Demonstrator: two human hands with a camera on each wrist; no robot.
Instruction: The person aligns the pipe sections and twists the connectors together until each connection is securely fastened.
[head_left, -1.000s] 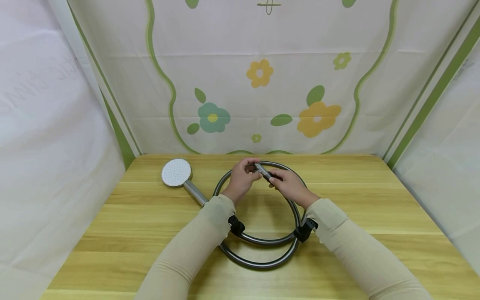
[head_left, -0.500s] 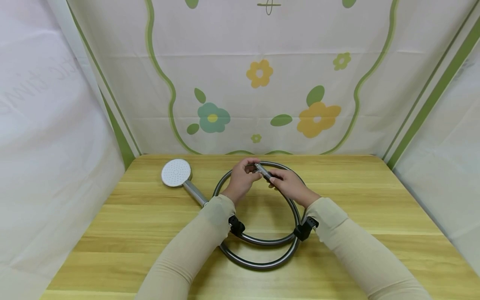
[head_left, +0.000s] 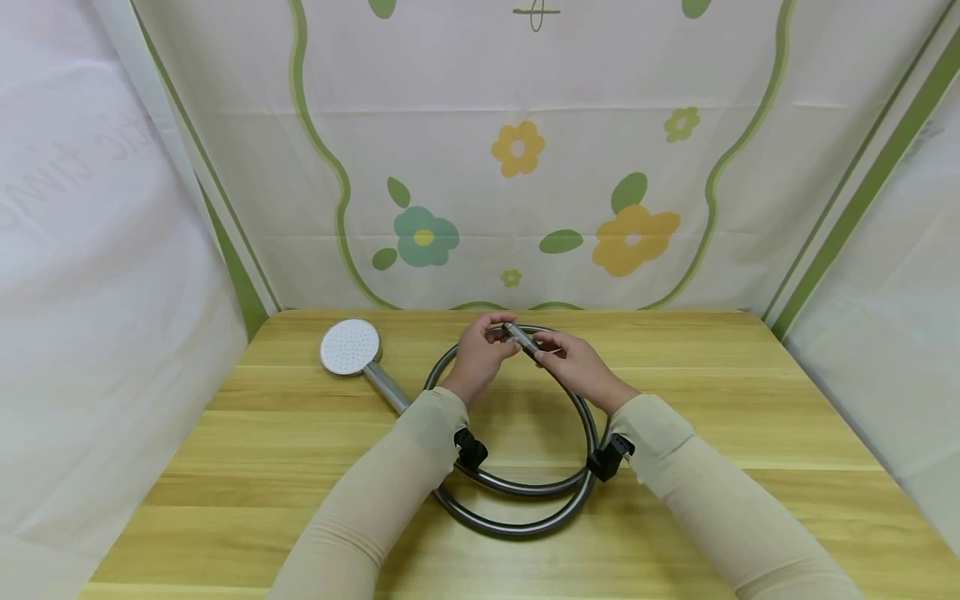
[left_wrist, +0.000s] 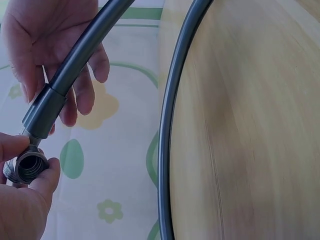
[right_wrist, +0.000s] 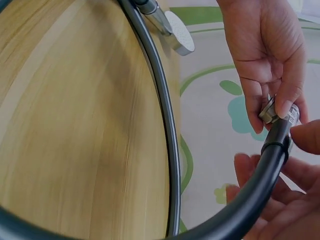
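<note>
My left hand pinches a small metal threaded fitting between thumb and fingers; its round threaded opening faces the left wrist camera. Against the fitting sits the dark collar at the end of a grey shower hose. Around the collar, my right hand has loosely spread fingers, with the thumb right beside it. The hose lies in loops beneath both hands. To the left, a shower head rests face up, its handle running toward the left forearm, which hides its end.
The wooden table carries the hose and shower head. A flower-printed cloth stands behind its back edge, with white cloth sides left and right. Black wrist cameras hang close over the hose loops.
The right hand's fingers have loosened and spread around the hose collar. The left hand keeps its pinch on the fitting. The whole head view has shifted very slightly.
</note>
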